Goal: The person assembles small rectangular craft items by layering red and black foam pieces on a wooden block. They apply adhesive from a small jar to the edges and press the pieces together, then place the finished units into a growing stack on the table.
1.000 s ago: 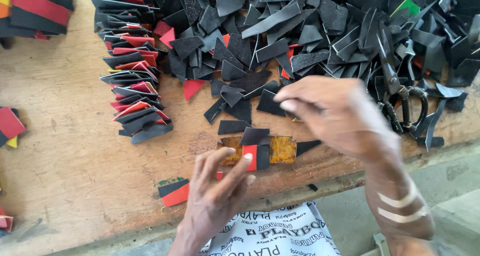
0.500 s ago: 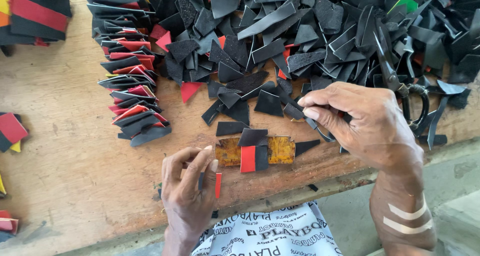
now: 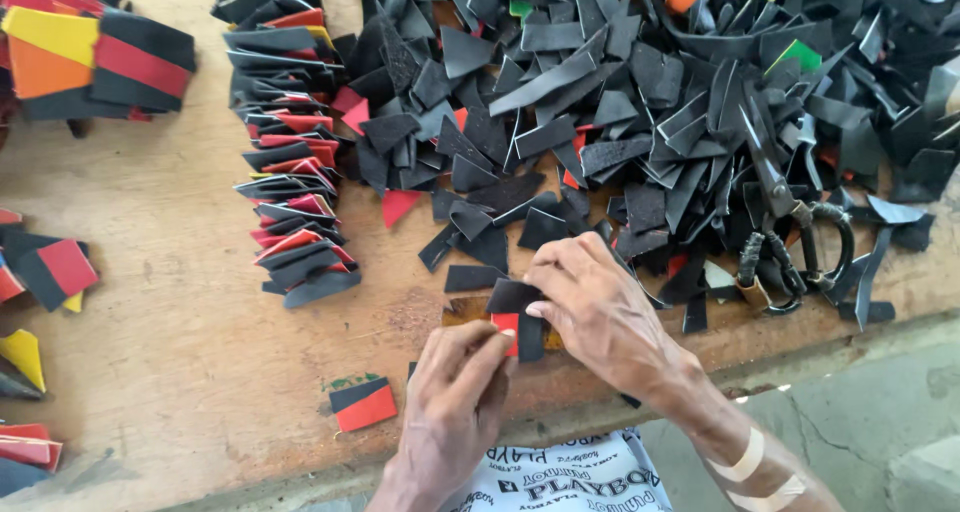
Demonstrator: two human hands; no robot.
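Head view looks straight down on both hands meeting over one small spot near the front edge of the wooden board (image 3: pixel 180 302). Left hand (image 3: pixel 455 392) comes up from below with its fingers bunched and pressing a little red piece (image 3: pixel 505 324), while right hand (image 3: pixel 600 307) reaches in from the right, its fingertips pinched together on the black piece (image 3: pixel 520 312) that lies touching the red one — the two scraps sit side by side on a brown, glue-stained patch (image 3: pixel 462 310). Both hands are at the work, fingertips nearly touching each other; the left is under it, the right beside and above. The black piece runs with its long side roughly away from the person, the red one tucked against its left edge. Just beyond the fingers another loose black scrap (image 3: pixel 472 277) lies flat, and further out the big heap of black offcuts (image 3: pixel 620 102) spreads across the board. Scissors (image 3: pixel 790 242) rest at the right of the heap, well clear of the right hand — nearer to it than to the left. A leaning row of finished folded pieces (image 3: pixel 285 192) stands off to the left, and one red-and-black piece (image 3: pixel 363 404) lies just left of the left hand.
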